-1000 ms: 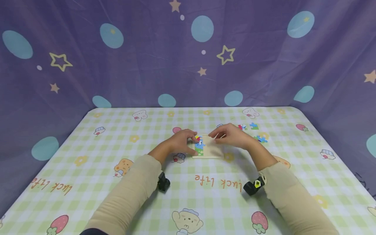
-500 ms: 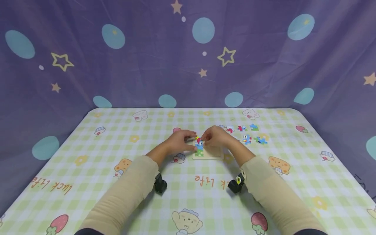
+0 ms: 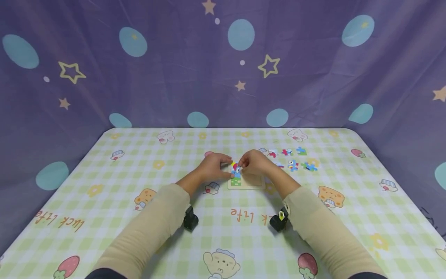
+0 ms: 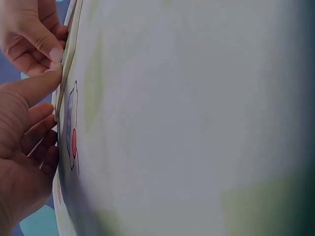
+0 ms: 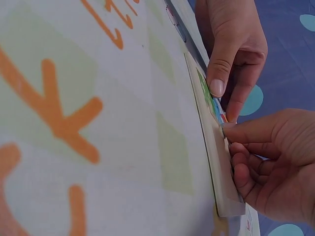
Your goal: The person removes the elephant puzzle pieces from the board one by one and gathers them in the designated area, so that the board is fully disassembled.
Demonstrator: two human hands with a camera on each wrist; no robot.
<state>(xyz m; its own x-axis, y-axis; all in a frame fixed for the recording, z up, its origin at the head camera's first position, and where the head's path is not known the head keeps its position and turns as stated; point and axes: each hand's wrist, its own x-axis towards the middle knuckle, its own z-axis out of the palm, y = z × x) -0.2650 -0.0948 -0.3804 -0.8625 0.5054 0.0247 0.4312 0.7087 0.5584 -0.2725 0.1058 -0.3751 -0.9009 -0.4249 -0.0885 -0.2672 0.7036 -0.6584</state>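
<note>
A shallow wooden puzzle board (image 3: 249, 186) lies on the table, a column of picture pieces (image 3: 235, 172) filling its left side in yellow, red, blue and green. My left hand (image 3: 212, 167) spans that side: its thumb presses on the pieces and its forefinger reaches the far edge, the fingers loosely bent. Opposite it, my right hand (image 3: 256, 162) has its fingers curled, thumb and forefinger pinching at the inner edge of a puzzle piece (image 5: 219, 114) in the column. The fingertips hide much of this piece. The right part of the board shows bare wood (image 5: 224, 172).
Several loose jigsaw pieces (image 3: 293, 166) lie right of the board, in two rough rows, one partly behind the right hand. A checked tablecloth (image 3: 122, 232) with printed cartoons covers the table. A purple curtain (image 3: 174, 77) hangs behind its far edge.
My right hand has moved left and slightly inward, from over the board's right part to the column of pieces, bringing more loose pieces into view. My left hand has stayed at the board.
</note>
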